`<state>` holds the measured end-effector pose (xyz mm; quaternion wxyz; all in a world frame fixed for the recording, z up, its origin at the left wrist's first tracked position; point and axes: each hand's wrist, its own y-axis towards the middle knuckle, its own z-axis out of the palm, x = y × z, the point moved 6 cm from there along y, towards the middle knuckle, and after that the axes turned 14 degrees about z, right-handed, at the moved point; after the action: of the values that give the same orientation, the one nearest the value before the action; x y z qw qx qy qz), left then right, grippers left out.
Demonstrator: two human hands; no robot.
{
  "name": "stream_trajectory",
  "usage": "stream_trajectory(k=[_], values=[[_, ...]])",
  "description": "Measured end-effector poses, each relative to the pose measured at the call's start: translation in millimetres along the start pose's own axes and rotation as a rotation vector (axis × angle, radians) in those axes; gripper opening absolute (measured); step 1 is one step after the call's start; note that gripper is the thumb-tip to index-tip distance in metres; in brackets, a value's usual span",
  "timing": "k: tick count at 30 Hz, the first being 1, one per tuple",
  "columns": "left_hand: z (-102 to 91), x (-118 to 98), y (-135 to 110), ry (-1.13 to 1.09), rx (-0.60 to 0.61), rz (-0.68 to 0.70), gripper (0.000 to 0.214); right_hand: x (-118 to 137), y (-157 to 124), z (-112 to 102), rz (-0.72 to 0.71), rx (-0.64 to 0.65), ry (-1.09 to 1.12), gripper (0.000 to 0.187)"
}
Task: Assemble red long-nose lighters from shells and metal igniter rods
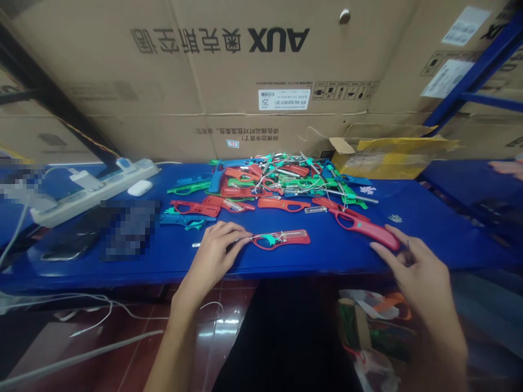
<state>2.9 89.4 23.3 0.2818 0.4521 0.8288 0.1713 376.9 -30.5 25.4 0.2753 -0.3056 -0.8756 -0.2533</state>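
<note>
My left hand [218, 247] rests on the blue table [286, 258], its fingertips pinching the left end of a red lighter shell with a green trigger and clear tube [281, 238]. My right hand [412, 269] reaches the near end of a long red plastic shell [363, 224], thumb and fingers closing around its tip. A heap of red, green and blue plastic shells and metal rods [281, 182] lies behind both hands.
A white power strip [96, 188] and a white earbud case [139, 188] sit at the left, with a dark phone [71, 242] near the edge. A yellow bag in an open carton [392, 155] stands at the right. Big cardboard boxes [245, 71] form the back wall.
</note>
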Motion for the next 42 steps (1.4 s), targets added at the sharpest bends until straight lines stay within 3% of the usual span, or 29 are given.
stream_trajectory(k=[4,6,9,14,18,24,33,42], values=[[-1.0,-0.7,0.3,-0.018,-0.009,-0.033,0.012,-1.8,1.8,0.1,-0.012,0.064,-0.022,0.072],[-2.3,-2.0,0.5,-0.020,-0.012,-0.052,0.010,6.0,-2.8,-2.7,0.001,0.075,-0.007,0.069],[-2.4,-4.2,1.3,-0.011,0.012,-0.056,0.011,37.3,-12.4,1.3,-0.064,0.144,0.098,0.054],[-1.6,-0.3,1.2,-0.021,-0.002,-0.104,0.008,97.8,-16.4,51.8,-0.321,0.582,0.237,0.036],[-0.9,0.5,1.0,-0.020,-0.018,-0.095,0.025,107.6,-10.3,83.0,-0.385,0.756,0.168,0.037],[-1.1,-2.0,1.9,0.042,0.008,-0.051,0.020,107.2,-16.5,90.6,-0.470,0.782,0.054,0.040],[0.3,-1.1,2.6,0.019,0.003,-0.083,0.014,106.5,-17.6,89.4,-0.477,0.750,0.071,0.042],[0.8,-3.9,2.2,0.036,0.031,-0.058,0.015,107.2,-18.0,88.6,-0.477,0.799,0.035,0.041]])
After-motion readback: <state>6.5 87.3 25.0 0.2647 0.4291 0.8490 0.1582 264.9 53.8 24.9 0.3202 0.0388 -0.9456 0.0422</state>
